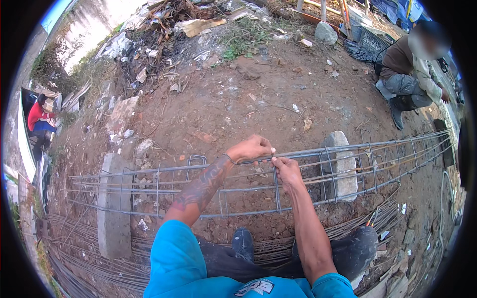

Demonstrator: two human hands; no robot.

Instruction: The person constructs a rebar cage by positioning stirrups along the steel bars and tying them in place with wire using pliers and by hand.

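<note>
"Across two supports, a left block (pixel 115 203) and a right block (pixel 343 170), do you have the cage (pixel 243 189)?"

"I do. From my end I see long bars with hoops (pixel 277 191) standing along much of their length. They already sit round the bars, so I judge the shape is mostly set up."

"What's left, then?"

"At least one joint, I'd say, at the upper bar (pixel 308 152). My feed shows the left hand (pixel 252 149) curled there, thumb and finger pressed together; the right hand (pixel 288 174) has its fingertips drawn into a pinch just beside it. Whatever they grip is too small for me to make out."

"And the other joints?"

"I can't tell whether they're fastened; some may need work."

"Anything farther out?"

"Loose rods (pixel 89 229) lie on the near side. One co-worker (pixel 410 74) is bent low at upper right; another person (pixel 39 116), in red, is far left."
</note>
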